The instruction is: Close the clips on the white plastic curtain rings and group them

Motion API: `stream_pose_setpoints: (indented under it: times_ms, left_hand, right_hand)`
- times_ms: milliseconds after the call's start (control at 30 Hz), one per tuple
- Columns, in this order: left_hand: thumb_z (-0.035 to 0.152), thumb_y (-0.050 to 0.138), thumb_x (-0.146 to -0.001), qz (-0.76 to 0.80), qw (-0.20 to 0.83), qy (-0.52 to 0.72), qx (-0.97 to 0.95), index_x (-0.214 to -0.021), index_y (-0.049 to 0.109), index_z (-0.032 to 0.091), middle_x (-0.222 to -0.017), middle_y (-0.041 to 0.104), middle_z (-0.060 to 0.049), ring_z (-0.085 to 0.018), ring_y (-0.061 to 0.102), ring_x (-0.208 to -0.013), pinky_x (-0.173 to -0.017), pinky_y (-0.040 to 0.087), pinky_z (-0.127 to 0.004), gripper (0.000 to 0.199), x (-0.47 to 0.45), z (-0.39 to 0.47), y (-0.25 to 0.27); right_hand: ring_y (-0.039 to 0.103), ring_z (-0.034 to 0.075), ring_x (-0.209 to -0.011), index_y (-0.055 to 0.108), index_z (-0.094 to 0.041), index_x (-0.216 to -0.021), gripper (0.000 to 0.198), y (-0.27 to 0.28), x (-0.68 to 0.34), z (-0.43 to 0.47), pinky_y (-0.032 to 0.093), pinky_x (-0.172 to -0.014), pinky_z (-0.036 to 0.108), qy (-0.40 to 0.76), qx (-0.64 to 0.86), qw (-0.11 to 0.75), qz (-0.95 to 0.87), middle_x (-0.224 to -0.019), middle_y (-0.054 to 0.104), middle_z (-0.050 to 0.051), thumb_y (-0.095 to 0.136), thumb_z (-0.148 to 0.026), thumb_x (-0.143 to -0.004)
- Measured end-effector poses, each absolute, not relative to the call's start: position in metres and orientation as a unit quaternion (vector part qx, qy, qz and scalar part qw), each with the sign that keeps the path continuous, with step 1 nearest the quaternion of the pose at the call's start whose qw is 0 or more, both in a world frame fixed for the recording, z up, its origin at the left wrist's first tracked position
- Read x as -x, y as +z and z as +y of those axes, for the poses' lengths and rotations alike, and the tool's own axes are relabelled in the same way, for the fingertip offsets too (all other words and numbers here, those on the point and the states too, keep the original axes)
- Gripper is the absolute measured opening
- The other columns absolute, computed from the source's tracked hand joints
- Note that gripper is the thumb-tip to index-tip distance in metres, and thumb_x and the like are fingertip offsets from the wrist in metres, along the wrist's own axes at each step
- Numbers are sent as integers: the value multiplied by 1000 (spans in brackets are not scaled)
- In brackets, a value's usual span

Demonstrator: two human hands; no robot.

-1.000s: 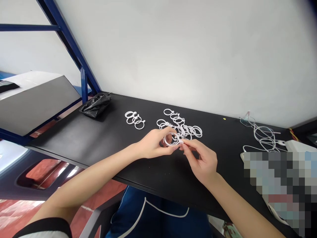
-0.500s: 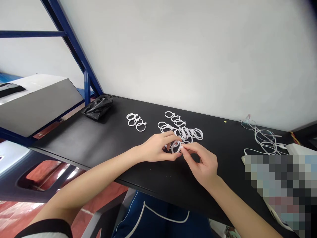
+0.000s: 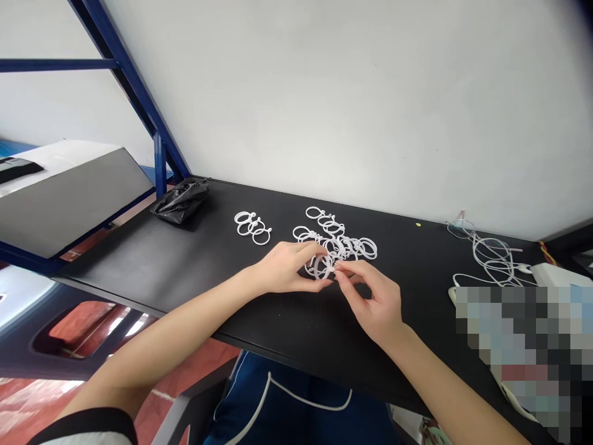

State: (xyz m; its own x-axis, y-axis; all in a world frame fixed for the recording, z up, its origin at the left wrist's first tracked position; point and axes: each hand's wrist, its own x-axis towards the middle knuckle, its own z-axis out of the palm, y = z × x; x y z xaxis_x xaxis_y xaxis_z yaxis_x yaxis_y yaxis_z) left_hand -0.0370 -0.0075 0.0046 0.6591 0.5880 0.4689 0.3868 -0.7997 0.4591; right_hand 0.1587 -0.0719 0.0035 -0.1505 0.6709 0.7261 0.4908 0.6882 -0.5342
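A white curtain ring (image 3: 317,269) with a small eyelet is held up over the black table. My left hand (image 3: 291,267) curls round it, with the thumb below and the fingers above. At the ring's right side, my right hand (image 3: 373,300) pinches the small eyelet end between thumb and fingertips, which partly hide it. Just behind both hands lies a loose heap of similar white rings (image 3: 368,248), partly covered by my left fingers. A smaller group of rings (image 3: 262,236) rests apart, to the left of the heap.
A crumpled black plastic bag (image 3: 181,201) sits at the table's far left. Tangled white cables (image 3: 493,256) and a white box (image 3: 560,275) are on the right, beside a blurred-out item (image 3: 519,346). A blue metal frame (image 3: 134,80) stands at left, against a white wall (image 3: 347,105).
The left fingers have spread a little wider round the ring, and the right fingertips have shifted slightly at its eyelet. The whole view has moved slightly; the ring piles look unchanged.
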Motion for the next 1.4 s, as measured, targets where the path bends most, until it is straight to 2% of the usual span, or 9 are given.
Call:
stream_pose_setpoints:
  times_ms: [133, 267, 367, 633, 867, 1100, 1167, 1267, 1400]
  left_hand:
    - [50, 53, -90, 297, 3, 274, -914, -102, 61, 15, -81, 66, -4, -14, 61, -67, -56, 42, -23, 38, 53, 16, 6]
    - [48, 50, -93, 433, -49, 233, -869, -114, 61, 18, -105, 66, -7, -16, 64, -86, -67, 46, -23, 38, 86, 44, 12]
    - [45, 51, -92, 543, -56, 188, -816, -119, 60, 21, -111, 63, -7, -20, 63, -97, -69, 47, -24, 37, 112, 57, 14]
    - [54, 51, -89, 643, -24, 54, -763, -108, 65, 19, -108, 62, -9, -25, 65, -92, -67, 47, -28, 42, 128, 64, 12]
    - [62, 47, -90, 651, -16, 71, -755, -105, 65, 17, -107, 62, -10, -25, 65, -92, -69, 47, -28, 51, 121, 59, 15]
    - [45, 49, -95, 635, -42, 130, -760, -108, 64, 15, -111, 61, -11, -27, 59, -105, -73, 50, -31, 35, 104, 50, 13]
    - [43, 50, -94, 599, -46, 173, -781, -110, 64, 16, -110, 61, -11, -28, 56, -109, -76, 51, -32, 34, 95, 45, 10]
    - [43, 53, -94, 475, -5, 227, -850, -114, 62, 15, -116, 59, -10, -25, 52, -111, -93, 49, -36, 35, 78, 37, 2]
    - [41, 53, -95, 355, 69, 191, -913, -125, 57, 15, -127, 55, -14, -27, 50, -117, -101, 47, -42, 40, 59, 31, -15]
  right_hand:
    - [69, 14, -67, 67, -22, -104, 20, 4, -158, -73, 60, -58, 26, 89, 391, 525, -750, -83, 72, 2, 59, -11, -89]
    - [66, 13, -62, 68, -22, -100, 19, 5, -157, -73, 59, -59, 28, 72, 383, 537, -748, -80, 72, 2, 59, -10, -89]
    - [66, 13, -64, 69, -22, -97, 19, 7, -157, -73, 59, -60, 28, 69, 378, 537, -751, -80, 72, 2, 59, -8, -88]
    - [67, 14, -64, 70, -22, -94, 17, 4, -159, -72, 59, -58, 27, 62, 386, 539, -746, -80, 73, 2, 58, -12, -89]
    - [66, 13, -64, 69, -22, -94, 16, 2, -159, -71, 58, -58, 27, 50, 386, 536, -749, -80, 73, 3, 57, -11, -90]
    - [66, 13, -63, 69, -21, -95, 18, 3, -159, -72, 57, -59, 26, 58, 375, 540, -751, -77, 72, 2, 58, -8, -88]
    - [66, 13, -62, 69, -21, -95, 18, 3, -159, -72, 57, -59, 26, 59, 379, 536, -752, -76, 72, 1, 58, -8, -89]
    - [66, 13, -62, 68, -21, -96, 18, 3, -160, -72, 57, -60, 26, 54, 380, 532, -755, -77, 72, 2, 58, -7, -89]
    - [67, 13, -63, 68, -19, -97, 18, 4, -160, -72, 58, -61, 26, 52, 378, 527, -760, -78, 73, 2, 59, -7, -88]
